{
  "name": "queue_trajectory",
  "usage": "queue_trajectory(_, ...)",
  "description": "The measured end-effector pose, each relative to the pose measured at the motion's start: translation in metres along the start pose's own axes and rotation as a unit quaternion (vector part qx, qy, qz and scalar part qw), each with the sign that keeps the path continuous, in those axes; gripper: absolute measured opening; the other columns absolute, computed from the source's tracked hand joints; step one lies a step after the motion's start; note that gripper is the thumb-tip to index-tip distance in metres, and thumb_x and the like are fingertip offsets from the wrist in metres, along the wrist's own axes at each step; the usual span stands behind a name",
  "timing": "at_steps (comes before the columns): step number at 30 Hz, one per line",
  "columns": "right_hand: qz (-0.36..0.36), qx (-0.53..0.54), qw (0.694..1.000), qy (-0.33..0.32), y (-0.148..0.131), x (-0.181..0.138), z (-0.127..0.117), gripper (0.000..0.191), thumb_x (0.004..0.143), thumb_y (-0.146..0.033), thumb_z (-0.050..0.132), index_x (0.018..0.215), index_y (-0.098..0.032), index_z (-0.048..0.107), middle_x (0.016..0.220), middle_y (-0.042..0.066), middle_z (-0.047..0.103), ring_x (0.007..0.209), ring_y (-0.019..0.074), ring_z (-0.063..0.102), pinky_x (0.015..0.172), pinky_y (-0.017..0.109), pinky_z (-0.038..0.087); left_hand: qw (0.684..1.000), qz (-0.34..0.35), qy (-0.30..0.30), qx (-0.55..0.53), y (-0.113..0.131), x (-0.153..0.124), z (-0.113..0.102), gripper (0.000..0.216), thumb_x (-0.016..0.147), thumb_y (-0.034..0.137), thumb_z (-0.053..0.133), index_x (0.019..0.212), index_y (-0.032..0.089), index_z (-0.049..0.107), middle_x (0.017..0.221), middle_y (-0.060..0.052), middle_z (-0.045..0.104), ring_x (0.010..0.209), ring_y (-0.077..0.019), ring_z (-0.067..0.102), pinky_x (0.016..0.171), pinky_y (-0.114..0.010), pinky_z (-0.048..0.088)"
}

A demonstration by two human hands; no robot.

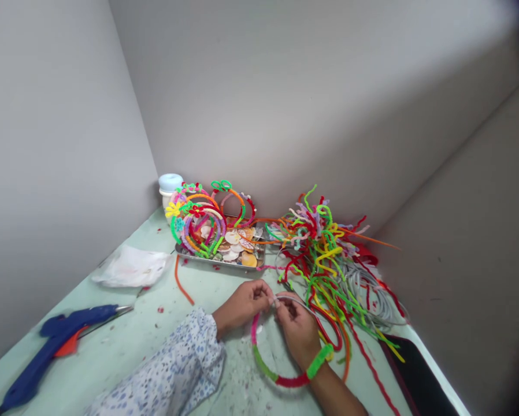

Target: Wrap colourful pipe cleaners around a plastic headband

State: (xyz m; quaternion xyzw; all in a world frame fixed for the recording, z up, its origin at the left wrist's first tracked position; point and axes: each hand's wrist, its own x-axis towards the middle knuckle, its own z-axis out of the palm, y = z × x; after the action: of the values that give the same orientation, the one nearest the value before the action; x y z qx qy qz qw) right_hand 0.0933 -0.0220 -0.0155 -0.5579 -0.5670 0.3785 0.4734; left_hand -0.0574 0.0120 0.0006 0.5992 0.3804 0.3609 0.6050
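My left hand (245,303) and my right hand (297,329) are closed on a headband (266,365) above the pale green table (138,341). The band's lower arc is wrapped in pink, green and red pipe cleaner. Its upper part is still bare grey where my fingertips pinch it. The band loops round my right wrist. A loose heap of coloured pipe cleaners (324,248) lies just beyond my right hand.
A metal tray (218,260) holds finished wrapped headbands (201,219) and round cut-outs. A blue glue gun (51,346) lies at the left, with a crumpled white bag (132,267) behind it. A white jar (170,188) stands in the corner. A dark flat object (415,370) lies at the right edge.
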Motion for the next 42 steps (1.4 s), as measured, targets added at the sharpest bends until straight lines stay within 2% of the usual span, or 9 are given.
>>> queue_trajectory(5, -0.019, -0.034, 0.999, 0.002, 0.002, 0.002, -0.001, 0.027, 0.079, -0.04, 0.054, 0.088, -0.016, 0.061, 0.08, 0.006, 0.065, 0.071, 0.0191, 0.059, 0.066, 0.029, 0.048, 1.0, -0.007, 0.02, 0.011, -0.008, 0.002, -0.001, 0.016, 0.074, 0.027, 0.055, 0.078, 0.011, 0.056, 0.059, 0.001, 0.052, 0.052, -0.0078, 0.044, 0.053, -0.02, 0.033)
queue_trajectory(9, -0.067, -0.079, 0.995, -0.006, 0.008, 0.004, -0.002, 0.022, 0.082, -0.034, 0.049, 0.088, -0.016, 0.061, 0.084, 0.006, 0.063, 0.076, 0.0187, 0.059, 0.072, 0.03, 0.048, 1.0, -0.012, 0.022, 0.003, -0.008, 0.003, -0.001, 0.014, 0.072, 0.025, 0.054, 0.076, 0.012, 0.056, 0.056, 0.002, 0.052, 0.049, -0.0073, 0.042, 0.051, -0.02, 0.032)
queue_trajectory(23, -0.129, -0.154, 0.98, -0.011, 0.004, 0.003, -0.006, 0.02, 0.085, -0.031, 0.045, 0.086, -0.018, 0.06, 0.081, 0.004, 0.06, 0.076, 0.0177, 0.057, 0.07, 0.028, 0.047, 0.999, -0.037, 0.012, -0.028, -0.005, 0.004, -0.002, 0.017, 0.071, 0.028, 0.058, 0.073, 0.012, 0.056, 0.054, 0.002, 0.052, 0.046, -0.0066, 0.041, 0.047, -0.019, 0.03)
queue_trajectory(28, -0.158, -0.16, 0.974, -0.01, 0.007, 0.003, -0.006, 0.019, 0.086, -0.029, 0.044, 0.089, -0.019, 0.06, 0.084, 0.004, 0.059, 0.082, 0.0179, 0.057, 0.075, 0.028, 0.045, 0.999, -0.039, 0.009, -0.037, -0.002, 0.003, -0.002, 0.015, 0.071, 0.026, 0.057, 0.072, 0.012, 0.056, 0.055, 0.002, 0.052, 0.047, -0.0067, 0.042, 0.049, -0.019, 0.031)
queue_trajectory(34, -0.147, -0.147, 0.978, -0.026, 0.008, 0.004, -0.006, 0.019, 0.088, -0.03, 0.043, 0.092, -0.02, 0.059, 0.088, 0.004, 0.059, 0.085, 0.0178, 0.057, 0.077, 0.029, 0.045, 0.999, -0.039, 0.007, -0.037, -0.005, 0.004, -0.004, 0.012, 0.07, 0.024, 0.056, 0.073, 0.013, 0.056, 0.054, 0.002, 0.051, 0.045, -0.0063, 0.04, 0.046, -0.019, 0.029)
queue_trajectory(42, -0.181, -0.156, 0.971, -0.017, 0.007, 0.004, -0.004, 0.018, 0.089, -0.027, 0.043, 0.091, -0.019, 0.058, 0.088, 0.004, 0.057, 0.087, 0.0187, 0.054, 0.08, 0.031, 0.044, 0.998, -0.046, 0.003, -0.041, -0.005, 0.004, -0.005, 0.012, 0.069, 0.024, 0.055, 0.072, 0.013, 0.056, 0.053, 0.003, 0.05, 0.044, -0.0061, 0.039, 0.044, -0.019, 0.028)
